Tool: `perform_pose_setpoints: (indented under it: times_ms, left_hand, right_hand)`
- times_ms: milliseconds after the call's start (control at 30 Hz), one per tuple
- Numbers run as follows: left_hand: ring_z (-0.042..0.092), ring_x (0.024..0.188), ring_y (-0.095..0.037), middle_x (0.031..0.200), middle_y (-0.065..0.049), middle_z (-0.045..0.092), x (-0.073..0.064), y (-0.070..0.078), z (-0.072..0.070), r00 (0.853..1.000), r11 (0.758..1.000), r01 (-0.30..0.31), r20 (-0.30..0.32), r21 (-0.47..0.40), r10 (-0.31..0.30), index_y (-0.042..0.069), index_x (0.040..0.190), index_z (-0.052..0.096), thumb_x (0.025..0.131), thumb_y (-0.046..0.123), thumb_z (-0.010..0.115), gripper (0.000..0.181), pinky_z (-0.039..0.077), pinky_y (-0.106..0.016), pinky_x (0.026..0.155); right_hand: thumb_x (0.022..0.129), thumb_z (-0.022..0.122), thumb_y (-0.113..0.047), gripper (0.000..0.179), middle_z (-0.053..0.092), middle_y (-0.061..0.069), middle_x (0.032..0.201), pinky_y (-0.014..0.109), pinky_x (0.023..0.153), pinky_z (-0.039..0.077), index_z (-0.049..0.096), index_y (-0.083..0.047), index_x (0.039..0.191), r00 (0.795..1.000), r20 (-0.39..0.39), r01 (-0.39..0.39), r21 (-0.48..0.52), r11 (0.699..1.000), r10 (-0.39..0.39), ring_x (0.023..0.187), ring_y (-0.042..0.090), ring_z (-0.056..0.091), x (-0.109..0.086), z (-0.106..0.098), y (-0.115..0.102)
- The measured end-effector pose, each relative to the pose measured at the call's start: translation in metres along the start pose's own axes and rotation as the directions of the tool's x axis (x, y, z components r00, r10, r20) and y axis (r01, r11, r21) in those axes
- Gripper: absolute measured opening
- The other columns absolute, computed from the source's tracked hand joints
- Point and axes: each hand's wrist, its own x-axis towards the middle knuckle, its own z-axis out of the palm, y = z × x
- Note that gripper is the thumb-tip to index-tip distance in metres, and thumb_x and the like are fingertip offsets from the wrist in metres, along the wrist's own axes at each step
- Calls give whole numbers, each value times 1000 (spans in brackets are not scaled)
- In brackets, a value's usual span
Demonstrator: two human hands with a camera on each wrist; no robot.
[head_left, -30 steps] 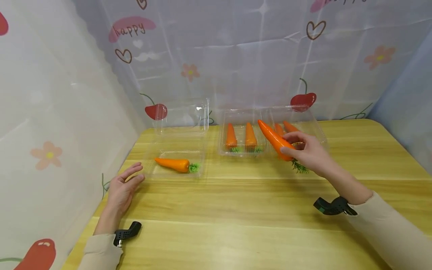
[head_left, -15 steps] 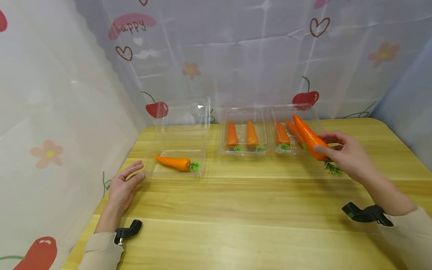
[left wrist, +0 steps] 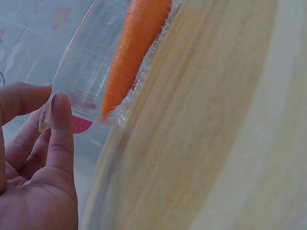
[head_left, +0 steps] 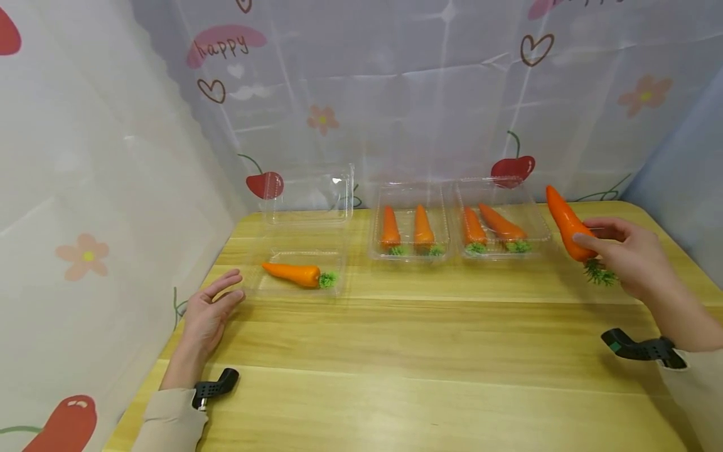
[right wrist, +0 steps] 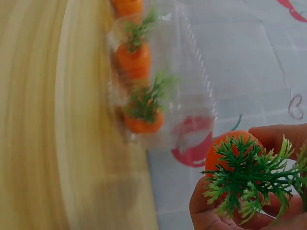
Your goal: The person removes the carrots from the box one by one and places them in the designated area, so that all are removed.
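In the head view, the right hand (head_left: 632,257) grips a carrot (head_left: 569,226) between thumb and fingers, raised above the table (head_left: 395,358) just right of a closed clear box (head_left: 511,204); its long axis slants, tip up and leftward, away from the person, green leaves (head_left: 600,273) hanging lower right. The left hand (head_left: 209,314) is at the left edge of an open clear box (head_left: 288,253), whose carrot (head_left: 294,275) lies crosswise, tip left. The left wrist view shows thumb and finger pinching that box's rim. In the right wrist view, the gripped carrot appears nearly end-on, leaves towards the camera.
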Motion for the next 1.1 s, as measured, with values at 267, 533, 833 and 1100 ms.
perform_pose_setpoints:
  times_ms: [267,533,833,1100]
  left_hand:
    - [67,109,-10,146,-1,56,0,2,-1,1000,1000,1,3,16,-1,-11,134,62,94,-8,67,39,61,-22,89]
    - [69,101,-11,144,1,58,1,4,-1,1000,999,15,-2,28,-14,-10,133,64,94,-7,69,39,61,-22,88]
    - [69,103,-12,145,0,58,5,5,-1,1000,1000,6,1,21,-6,-10,132,64,94,-8,68,38,61,-22,88]
    - [57,127,-13,144,1,57,0,1,1,1000,1000,18,-21,23,-17,-9,133,64,94,-9,67,38,61,-20,88]
  right_hand:
    - [98,67,-46,30,54,-34,84,14,66,54,54,-30,119,997,-29,-70,29,997,71,76,-7,56,16,1,29]
    - [98,64,-52,72,52,-33,86,12,64,50,48,3,143,995,-43,-96,-72,993,93,77,-8,51,24,11,53]
    - [100,54,-58,82,48,31,139,15,62,47,42,8,149,993,-44,-114,-181,977,108,100,29,55,22,16,55]
    - [101,51,-60,84,48,38,135,21,65,46,43,12,145,996,-10,-83,-254,964,83,113,50,52,23,12,54]
